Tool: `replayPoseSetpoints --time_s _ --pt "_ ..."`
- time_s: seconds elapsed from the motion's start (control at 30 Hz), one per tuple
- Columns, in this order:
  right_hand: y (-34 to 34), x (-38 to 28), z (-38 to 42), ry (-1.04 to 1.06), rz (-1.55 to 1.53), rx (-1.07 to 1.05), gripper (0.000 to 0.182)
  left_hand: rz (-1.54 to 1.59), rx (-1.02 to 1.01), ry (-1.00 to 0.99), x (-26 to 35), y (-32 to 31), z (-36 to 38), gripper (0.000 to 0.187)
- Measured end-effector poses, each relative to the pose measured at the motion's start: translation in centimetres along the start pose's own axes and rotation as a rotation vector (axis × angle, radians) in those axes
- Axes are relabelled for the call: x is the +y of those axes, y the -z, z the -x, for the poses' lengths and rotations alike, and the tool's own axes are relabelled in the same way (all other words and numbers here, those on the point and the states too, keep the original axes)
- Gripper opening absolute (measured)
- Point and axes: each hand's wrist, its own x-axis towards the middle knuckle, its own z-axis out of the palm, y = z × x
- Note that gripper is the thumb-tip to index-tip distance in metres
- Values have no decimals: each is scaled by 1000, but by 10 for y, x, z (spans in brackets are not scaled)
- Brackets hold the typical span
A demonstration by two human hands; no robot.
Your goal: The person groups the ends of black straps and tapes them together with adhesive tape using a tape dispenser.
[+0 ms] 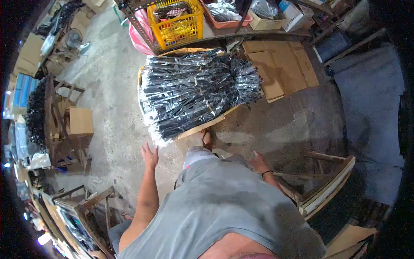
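Note:
My left hand (149, 156) hangs over the concrete floor with its fingers apart and nothing in it, just below the near left corner of a large pile. The pile is of long black pieces in shiny clear plastic (189, 86), lying on brown cardboard (200, 128) on the floor. To the right of my body, my right hand (259, 163) is held low, its fingers spread and empty, with a dark band at the wrist. Neither hand touches the pile. One foot (207, 139) in a sandal shows at the pile's near edge.
Flattened cardboard (282, 71) lies right of the pile. Behind stands a shelf with a yellow basket (179, 26) and a red tray (228, 22). A wooden frame (330, 185) is at the right, a cardboard box (81, 121) at the left. Part of another person shows at lower left.

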Motion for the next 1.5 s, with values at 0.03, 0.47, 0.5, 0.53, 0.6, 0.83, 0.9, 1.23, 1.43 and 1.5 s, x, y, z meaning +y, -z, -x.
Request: replayPoseSetpoints --time_s 0.03,0.47,0.5,0.53,0.6,0.83,0.9,1.23,1.43,1.5 --pt "-10 12 0 11 -17 4 67 -8 87 25 -3 7 24 73" --pt "-190 283 -81 190 654 -226 45 211 -592 356 -76 33 211 71" --pt "-181 246 -77 210 700 -215 44 228 -588 377 -82 32 212 70" --pt "-162 212 -59 213 709 -206 44 239 -584 372 -86 33 210 70" --pt "-127 60 -26 -47 489 -196 44 288 -519 364 -94 41 207 67" --pt "-189 -87 -64 177 446 -5 55 609 -392 404 -194 70 175 65" --pt "-223 -137 -56 167 471 -93 55 650 -366 447 -276 54 164 64" --pt "-386 -312 -52 509 510 -334 53 448 -255 668 -448 168 145 59" --pt "-387 -343 -110 314 603 -374 46 546 -261 548 -407 178 36 60" --pt "-398 -287 -175 707 835 -397 31 546 -256 470 -380 195 -18 60"
